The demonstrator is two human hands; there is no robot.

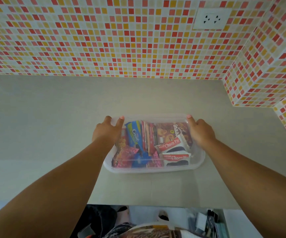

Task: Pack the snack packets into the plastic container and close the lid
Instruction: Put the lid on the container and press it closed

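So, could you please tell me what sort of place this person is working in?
Probably a home kitchen: a plain grey countertop meets a mosaic tile backsplash with a wall socket, and both hands hold a clear plastic container of snack packets.

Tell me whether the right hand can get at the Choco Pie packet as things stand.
Probably not: a clear lid seems to cover the container, and the right hand grips its edge; the Choco Pie packet lies underneath.

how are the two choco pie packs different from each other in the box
The far Choco Pie pack lies tilted, its lettering slanting up to the right; the near Choco Pie pack lies almost level. The far one overlaps the brown snack bag, while the near one sits against the near wall of the clear container. Both are white with a red band and a dark picture below.
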